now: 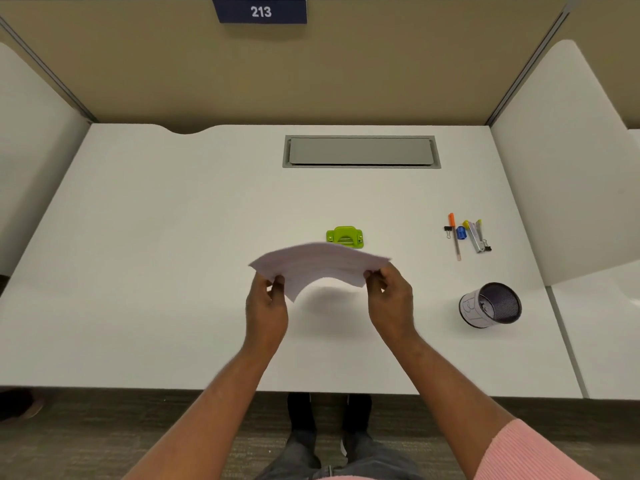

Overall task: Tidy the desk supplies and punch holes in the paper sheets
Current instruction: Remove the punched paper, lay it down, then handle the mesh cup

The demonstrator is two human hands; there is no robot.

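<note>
Both hands' fingers point(277, 284) pinch the paper point(320, 265) at its side edges, held above the desk point(173, 237). The hole punch point(345, 235) sits just beyond. The sagging sheets could slide apart and misalign.

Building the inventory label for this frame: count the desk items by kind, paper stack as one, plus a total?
Paper stack, held in both hands: 1
Green hole punch: 1
Mesh pen cup, tipped over: 1
Black binder clips: 2
Orange-capped pen: 1
Blue sharpener-like item: 1
Stapler: 1
Yellow-tipped item, beside the stapler, too small to identify: 1
Total: 9
</note>
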